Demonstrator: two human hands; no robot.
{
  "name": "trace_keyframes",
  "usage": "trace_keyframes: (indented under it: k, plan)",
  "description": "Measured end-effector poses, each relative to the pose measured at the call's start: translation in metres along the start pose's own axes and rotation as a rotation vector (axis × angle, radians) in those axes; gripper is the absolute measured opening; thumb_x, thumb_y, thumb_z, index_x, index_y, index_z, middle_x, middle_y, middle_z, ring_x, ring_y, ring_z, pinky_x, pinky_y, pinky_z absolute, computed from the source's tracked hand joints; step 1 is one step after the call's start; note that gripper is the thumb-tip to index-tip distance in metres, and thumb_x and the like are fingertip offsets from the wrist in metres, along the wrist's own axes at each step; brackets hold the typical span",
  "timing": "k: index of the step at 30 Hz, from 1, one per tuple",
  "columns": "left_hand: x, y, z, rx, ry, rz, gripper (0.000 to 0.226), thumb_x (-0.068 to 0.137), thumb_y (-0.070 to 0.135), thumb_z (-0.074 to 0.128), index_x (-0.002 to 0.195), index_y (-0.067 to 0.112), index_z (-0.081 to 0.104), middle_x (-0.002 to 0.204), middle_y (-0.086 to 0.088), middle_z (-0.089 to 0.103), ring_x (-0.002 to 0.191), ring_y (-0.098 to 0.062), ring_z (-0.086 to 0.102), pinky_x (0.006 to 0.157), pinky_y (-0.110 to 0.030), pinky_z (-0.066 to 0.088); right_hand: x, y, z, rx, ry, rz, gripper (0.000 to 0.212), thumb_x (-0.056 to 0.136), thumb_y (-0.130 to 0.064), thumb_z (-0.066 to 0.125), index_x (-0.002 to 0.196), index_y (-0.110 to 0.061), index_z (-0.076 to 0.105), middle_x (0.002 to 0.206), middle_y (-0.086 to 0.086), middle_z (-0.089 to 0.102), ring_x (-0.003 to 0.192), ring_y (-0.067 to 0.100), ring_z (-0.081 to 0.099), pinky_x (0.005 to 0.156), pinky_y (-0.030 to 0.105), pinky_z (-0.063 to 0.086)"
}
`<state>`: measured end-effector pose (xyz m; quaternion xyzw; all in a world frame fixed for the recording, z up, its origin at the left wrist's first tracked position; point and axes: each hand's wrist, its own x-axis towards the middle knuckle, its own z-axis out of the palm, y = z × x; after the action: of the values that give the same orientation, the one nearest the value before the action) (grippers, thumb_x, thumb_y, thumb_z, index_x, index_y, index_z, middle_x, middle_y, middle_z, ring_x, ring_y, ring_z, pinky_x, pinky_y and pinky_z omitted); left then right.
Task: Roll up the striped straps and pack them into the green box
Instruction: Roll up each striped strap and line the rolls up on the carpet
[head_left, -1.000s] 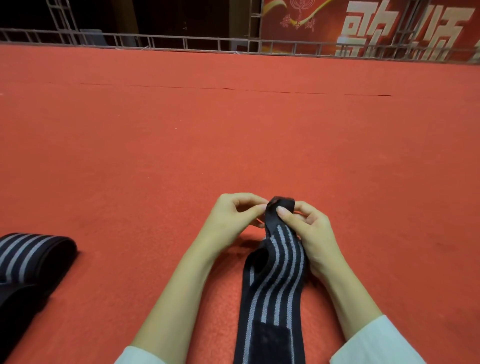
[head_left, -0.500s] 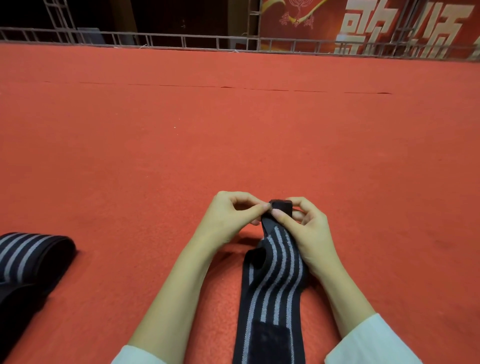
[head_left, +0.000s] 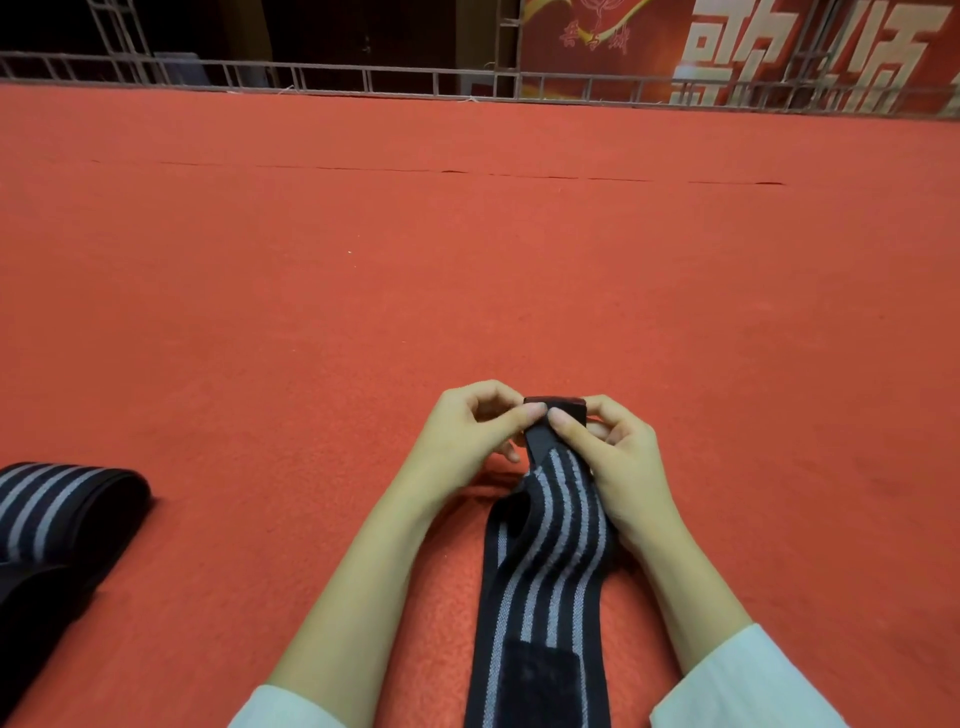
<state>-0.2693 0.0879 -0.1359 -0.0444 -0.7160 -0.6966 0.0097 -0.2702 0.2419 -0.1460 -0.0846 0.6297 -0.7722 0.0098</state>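
A black strap with grey stripes (head_left: 550, 561) runs from the bottom edge of the view up between my hands over the red carpet. Its far end is folded into a small tight roll. My left hand (head_left: 467, 431) pinches that roll from the left with thumb and fingers. My right hand (head_left: 608, 457) pinches it from the right, thumb on top. A black fastener patch shows on the strap near the bottom edge. A second striped strap (head_left: 57, 509) lies in loose loops at the far left. No green box is in view.
Red carpet (head_left: 467, 260) covers the floor all around, with a seam line across the far part. A metal truss rail (head_left: 363, 78) and a red banner (head_left: 727, 47) with large white characters stand at the back.
The strap's far end has been folded over further into a tighter roll between my fingertips. Both hands stay almost in place.
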Motion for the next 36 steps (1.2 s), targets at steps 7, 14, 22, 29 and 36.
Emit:
trace_keyframes:
  k: [7,14,22,29,36]
  plan:
    - [0.002,-0.002,0.002,-0.037,-0.057,-0.066,0.017,0.092,0.023,0.064,0.083,0.009,0.061,0.075,-0.009,0.062,0.063,-0.017,0.059,0.060,-0.026,0.049,0.001,0.004,0.000,-0.076,0.073,-0.109,0.014,0.092,-0.009,0.060,0.083,-0.010,0.070,0.066,0.001,0.070,0.059,0.011,0.064,0.056,0.021,0.051]
    - [0.005,-0.013,-0.003,0.118,0.047,-0.029,0.005,0.086,0.018,0.071,0.087,0.016,0.075,0.081,-0.004,0.073,0.075,-0.012,0.064,0.071,-0.031,0.047,0.008,0.016,-0.006,0.009,-0.053,0.117,0.039,0.078,-0.026,0.076,0.111,-0.010,0.063,0.104,0.008,0.073,0.093,0.023,0.070,0.082,0.033,0.054]
    - [0.003,-0.015,-0.002,0.155,0.025,0.000,0.014,0.089,0.016,0.067,0.101,0.023,0.068,0.087,-0.001,0.074,0.073,-0.009,0.067,0.059,-0.027,0.052,0.010,0.017,-0.013,-0.092,-0.048,0.116,0.027,0.079,-0.001,0.073,0.103,-0.011,0.068,0.100,0.009,0.074,0.092,0.023,0.071,0.080,0.031,0.056]
    - [0.005,-0.016,-0.005,0.156,0.012,0.099,0.028,0.083,0.003,0.071,0.103,0.022,0.068,0.099,0.003,0.071,0.083,-0.003,0.064,0.079,-0.025,0.051,0.010,0.023,-0.011,-0.098,-0.077,0.228,0.021,0.086,-0.011,0.068,0.107,-0.007,0.068,0.094,0.014,0.074,0.088,0.028,0.071,0.074,0.032,0.057]
    - [0.005,-0.022,-0.008,0.153,-0.020,0.195,0.035,0.083,-0.003,0.065,0.091,0.030,0.077,0.098,0.009,0.069,0.086,0.001,0.061,0.086,-0.024,0.045,0.009,0.017,-0.010,0.112,-0.140,0.251,0.023,0.090,-0.023,0.056,0.089,-0.009,0.074,0.089,0.014,0.070,0.082,0.026,0.066,0.072,0.033,0.052]
